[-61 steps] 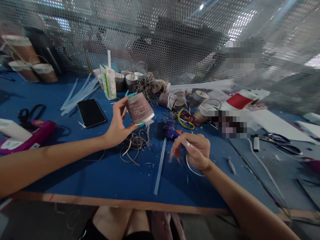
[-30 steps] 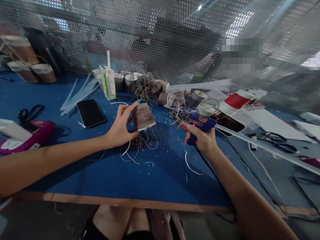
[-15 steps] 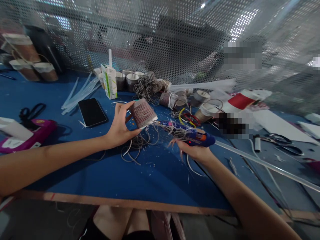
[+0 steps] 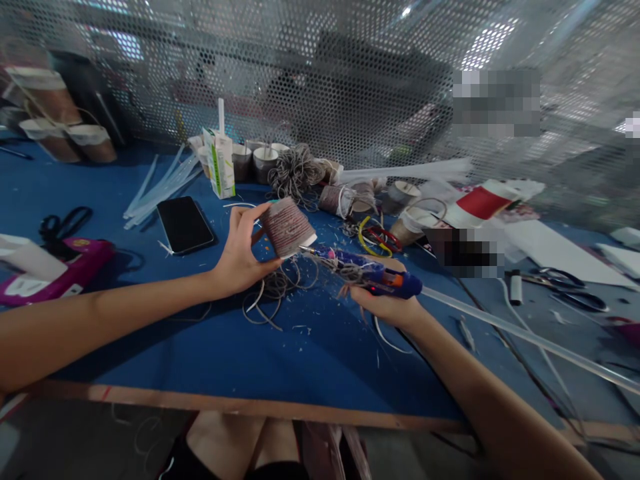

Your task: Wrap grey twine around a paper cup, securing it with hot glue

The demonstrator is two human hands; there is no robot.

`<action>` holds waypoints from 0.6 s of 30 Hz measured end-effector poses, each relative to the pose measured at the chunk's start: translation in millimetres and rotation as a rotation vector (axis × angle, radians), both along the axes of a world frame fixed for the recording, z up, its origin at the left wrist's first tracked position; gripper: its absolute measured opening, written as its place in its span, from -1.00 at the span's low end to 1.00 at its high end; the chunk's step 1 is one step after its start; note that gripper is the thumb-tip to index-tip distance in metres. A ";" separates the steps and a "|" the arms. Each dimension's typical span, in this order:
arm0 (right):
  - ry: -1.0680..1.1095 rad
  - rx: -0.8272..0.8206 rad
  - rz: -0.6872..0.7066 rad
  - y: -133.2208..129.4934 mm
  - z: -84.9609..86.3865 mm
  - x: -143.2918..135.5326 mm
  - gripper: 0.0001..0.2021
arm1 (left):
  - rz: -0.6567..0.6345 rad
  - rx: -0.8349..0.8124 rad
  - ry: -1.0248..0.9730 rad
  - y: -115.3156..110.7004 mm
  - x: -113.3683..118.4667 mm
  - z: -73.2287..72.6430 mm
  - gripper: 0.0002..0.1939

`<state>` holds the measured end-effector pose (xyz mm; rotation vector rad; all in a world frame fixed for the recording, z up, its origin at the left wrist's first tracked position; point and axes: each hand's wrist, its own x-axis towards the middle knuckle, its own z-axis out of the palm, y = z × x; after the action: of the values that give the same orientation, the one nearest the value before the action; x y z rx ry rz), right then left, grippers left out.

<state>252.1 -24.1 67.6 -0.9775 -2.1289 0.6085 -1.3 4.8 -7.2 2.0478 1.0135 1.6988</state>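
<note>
My left hand (image 4: 243,257) grips a small cup wrapped in brownish-pink cord (image 4: 289,229) between thumb and fingers, tilted on its side with its white rim toward the right. A blue glue gun (image 4: 373,272) is in my right hand (image 4: 387,300), with cord strands tangled over its barrel. Its metal tip is at the lower side of the cup, near the rim; whether they touch is unclear. A long clear glue stick (image 4: 520,329) sticks out of the gun's back. Loose grey cord (image 4: 273,290) lies beneath the cup.
A black phone (image 4: 185,225) and glue sticks (image 4: 163,193) lie at the left, near a drink carton (image 4: 219,163). Behind are several cups and a cord bundle (image 4: 295,172). Scissors (image 4: 575,288) lie at the right, and a purple tape dispenser (image 4: 75,267) at the far left.
My right hand has drawn the glue gun slightly down and left, its tip moving from the white rim to the lower side of the cup. The left hand and cup have barely moved.
</note>
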 end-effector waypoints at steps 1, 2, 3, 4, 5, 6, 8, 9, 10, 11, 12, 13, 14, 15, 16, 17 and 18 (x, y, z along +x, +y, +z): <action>-0.014 0.002 -0.012 -0.1 -0.4 0.9 -0.87 | 0.006 0.005 0.003 0.0 0.1 0.0 -0.19; -0.026 0.005 -0.019 -0.2 -0.7 1.6 -0.86 | 0.014 0.012 0.006 0.1 0.2 0.1 -0.19; -0.034 0.002 -0.024 -0.4 -0.9 2.1 -0.86 | 0.025 0.019 0.010 0.1 0.4 0.1 -0.19; -0.041 -0.004 -0.024 -0.6 -0.9 2.4 -0.86 | 0.039 0.026 0.017 0.3 0.6 0.1 -0.19; -0.046 -0.011 -0.025 -0.8 -0.7 2.4 -0.86 | 0.054 0.032 0.024 0.4 0.9 0.0 -0.19; -0.053 -0.020 -0.026 -1.1 -0.4 2.2 -0.86 | 0.066 0.038 0.029 0.5 1.3 0.0 -0.19; -0.061 -0.041 -0.038 -1.6 0.2 1.5 -0.87 | 0.078 0.051 0.029 0.8 1.9 -0.2 -0.20; -0.065 -0.045 -0.046 -1.7 0.4 1.1 -0.86 | 0.077 0.058 0.024 0.9 2.3 -0.3 -0.21; -0.068 -0.044 -0.053 -1.7 0.5 0.7 -0.86 | 0.073 0.065 0.017 1.1 2.5 -0.4 -0.21; -0.071 -0.040 -0.059 -1.5 0.5 0.3 -0.86 | 0.067 0.070 0.010 1.2 2.7 -0.6 -0.21; -0.074 -0.039 -0.062 -1.3 0.5 0.0 -0.86 | 0.059 0.074 0.002 1.4 2.9 -0.8 -0.22; -0.074 -0.035 -0.063 -1.0 0.4 -0.3 -0.86 | 0.051 0.077 -0.006 1.7 3.0 -1.0 -0.22; -0.072 -0.033 -0.063 -0.7 0.3 -0.5 -0.85 | 0.042 0.078 -0.014 1.9 2.9 -1.3 -0.22; -0.067 -0.036 -0.065 -0.5 0.4 -0.5 -0.86 | 0.036 0.077 -0.022 2.2 2.9 -1.7 -0.23; -0.062 -0.042 -0.066 -0.4 0.5 -0.5 -0.85 | 0.030 0.075 -0.029 2.4 2.7 -2.2 -0.23; -0.056 -0.045 -0.070 -0.5 0.9 -0.4 -0.85 | 0.025 0.071 -0.037 2.7 2.5 -2.7 -0.23; -0.053 -0.048 -0.073 -0.6 1.3 -0.2 -0.84 | 0.020 0.068 -0.045 3.0 2.2 -3.3 -0.23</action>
<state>251.9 -24.7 68.9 -1.1040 -2.1233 0.6057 0.9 7.8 -10.5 2.0372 0.9785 1.8045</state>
